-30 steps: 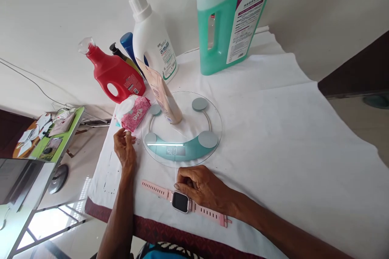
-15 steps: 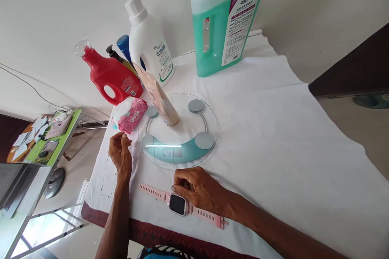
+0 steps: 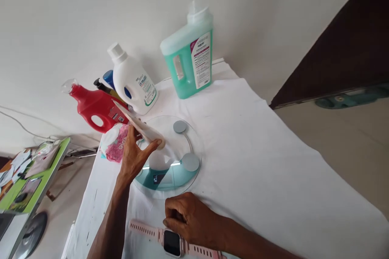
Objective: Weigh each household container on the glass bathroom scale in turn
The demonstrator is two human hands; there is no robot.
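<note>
My left hand [image 3: 133, 154] is closed around the lower part of a pale pink squeeze tube [image 3: 146, 130], thumb in front and fingers behind. The tube leans to the left over a round glass bathroom scale [image 3: 184, 177] with a teal band and a small display. Whether its base still touches the glass, I cannot tell. My right hand [image 3: 194, 217] rests with loosely curled fingers on the cloth in front of the scale, nothing visible in them. Partly under that hand lies a pink smartwatch [image 3: 172, 243], its strap stretched out flat.
Behind the scale stand a red detergent bottle [image 3: 100, 107], a white laundry bottle [image 3: 133, 85] and a green liquid jug [image 3: 187, 62]. A pink tissue pack [image 3: 117, 143] lies left of the scale. White cloth [image 3: 258, 162] covers the table; a green-topped desk [image 3: 54, 166] stands farther left.
My left hand has moved up and right from beside the tissue pack and taken hold of the tube. My right hand stays by the watch. The view has shifted.
</note>
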